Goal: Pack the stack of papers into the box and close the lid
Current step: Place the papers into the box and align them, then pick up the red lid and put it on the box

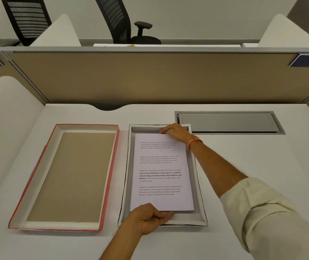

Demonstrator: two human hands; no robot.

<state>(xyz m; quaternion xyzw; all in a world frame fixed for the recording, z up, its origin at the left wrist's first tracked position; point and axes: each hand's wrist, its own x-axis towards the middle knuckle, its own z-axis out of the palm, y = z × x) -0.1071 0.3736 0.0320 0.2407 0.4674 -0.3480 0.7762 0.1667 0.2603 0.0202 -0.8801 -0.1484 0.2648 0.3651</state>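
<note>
Papers [161,171] are lying inside the box [198,177], printed side up, with grey box floor showing around all four edges. We are gripping the near edge of the stack with our left hand [148,218], fingers curled closed around it and thumb lying along the sheet's lower border. Our right hand [176,131] is reaching across to the far edge, fingers bent down and pinching the top of the stack, with an orange band [195,143] circling the wrist and a cream sleeve [266,212] rolled up the forearm. Just left of the box, the lid [71,177] is sitting upside down on the white desk [262,156], its red rim facing up. Behind the box, a grey hatch [228,122] is sitting flush in the desk.
</note>
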